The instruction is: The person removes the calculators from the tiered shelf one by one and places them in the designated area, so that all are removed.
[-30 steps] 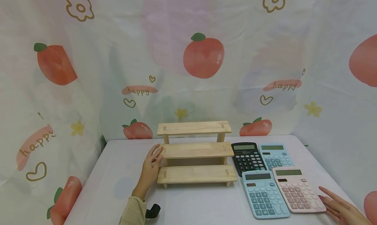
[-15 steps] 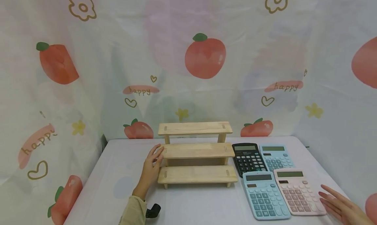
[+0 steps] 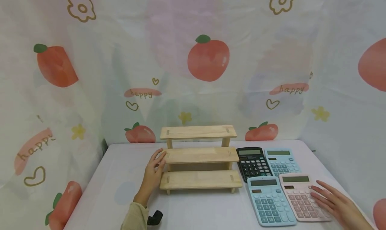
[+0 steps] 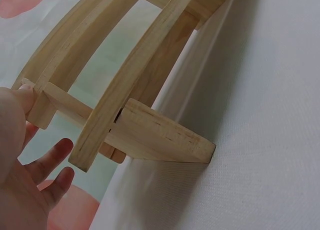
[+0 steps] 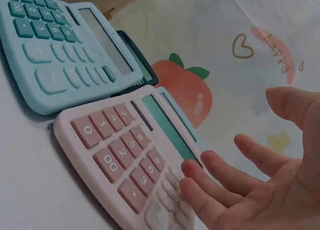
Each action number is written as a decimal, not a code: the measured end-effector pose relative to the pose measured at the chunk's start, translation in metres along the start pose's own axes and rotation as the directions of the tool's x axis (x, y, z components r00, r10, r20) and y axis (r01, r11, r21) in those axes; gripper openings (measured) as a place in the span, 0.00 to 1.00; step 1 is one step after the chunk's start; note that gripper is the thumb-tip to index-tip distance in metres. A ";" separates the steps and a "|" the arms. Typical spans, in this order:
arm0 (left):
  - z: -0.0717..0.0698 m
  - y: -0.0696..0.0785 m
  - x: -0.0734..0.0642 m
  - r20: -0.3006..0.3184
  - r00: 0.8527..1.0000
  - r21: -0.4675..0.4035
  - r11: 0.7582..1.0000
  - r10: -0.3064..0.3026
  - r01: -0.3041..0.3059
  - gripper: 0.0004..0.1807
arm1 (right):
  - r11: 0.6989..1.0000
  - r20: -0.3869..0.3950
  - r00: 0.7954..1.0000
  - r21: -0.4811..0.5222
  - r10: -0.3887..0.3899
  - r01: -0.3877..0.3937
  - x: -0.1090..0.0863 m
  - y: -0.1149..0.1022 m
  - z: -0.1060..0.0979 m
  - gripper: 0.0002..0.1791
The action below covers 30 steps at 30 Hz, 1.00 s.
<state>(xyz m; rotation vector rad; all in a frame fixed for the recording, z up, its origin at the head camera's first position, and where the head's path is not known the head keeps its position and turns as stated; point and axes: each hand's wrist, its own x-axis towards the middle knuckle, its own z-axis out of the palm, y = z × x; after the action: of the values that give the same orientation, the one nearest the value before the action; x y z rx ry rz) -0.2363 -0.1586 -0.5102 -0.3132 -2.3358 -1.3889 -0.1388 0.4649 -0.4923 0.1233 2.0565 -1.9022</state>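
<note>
A three-tier wooden display stand (image 3: 200,179) stands on the table. At its left side my left hand (image 3: 152,176) holds the end of the middle shelf; in the left wrist view the thumb (image 4: 25,97) lies against that end while two other fingers spread apart. On the right lie several calculators: a pink one (image 3: 304,203), a blue one (image 3: 271,201) beside it, with a black one (image 3: 253,164) and another blue one (image 3: 281,161) behind. Over the pink calculator's right side hovers my right hand (image 3: 334,203), fingers extended; whether they touch keys cannot be told.
A small black curved object (image 3: 155,218) lies near my left sleeve (image 3: 135,216), partly hidden by it. The white table (image 3: 199,211) is bounded by a printed cloth backdrop (image 3: 208,102) behind and at both sides.
My right hand has moved left, from beside the pink calculator to over its right side. The left hand stays at the stand, and the calculators keep their places.
</note>
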 end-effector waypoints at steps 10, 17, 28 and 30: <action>-0.001 -0.001 -0.001 -0.017 1.000 0.006 1.000 0.006 -0.006 0.21 | 0.975 0.072 0.978 0.120 -0.195 0.186 0.012 -0.006 0.021 0.18; 0.001 -0.001 0.000 -0.033 0.999 0.018 0.999 0.031 -0.030 0.21 | 0.976 0.013 0.980 0.096 -0.196 0.194 0.018 -0.019 0.036 0.18; 0.002 -0.001 -0.001 -0.034 0.999 0.009 1.000 0.028 -0.027 0.21 | 0.925 0.076 0.931 0.166 -0.357 0.341 0.036 -0.037 0.064 0.22; 0.002 -0.001 0.000 -0.033 0.999 0.007 1.000 0.028 -0.028 0.21 | 0.922 0.076 0.926 0.150 -0.370 0.357 0.038 -0.039 0.069 0.22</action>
<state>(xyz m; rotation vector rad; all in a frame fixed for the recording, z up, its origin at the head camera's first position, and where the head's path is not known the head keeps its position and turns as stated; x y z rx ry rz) -0.2369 -0.1575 -0.5117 -0.3175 -2.3000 -1.3628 -0.1731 0.3874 -0.4701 -0.3452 1.9876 -2.2096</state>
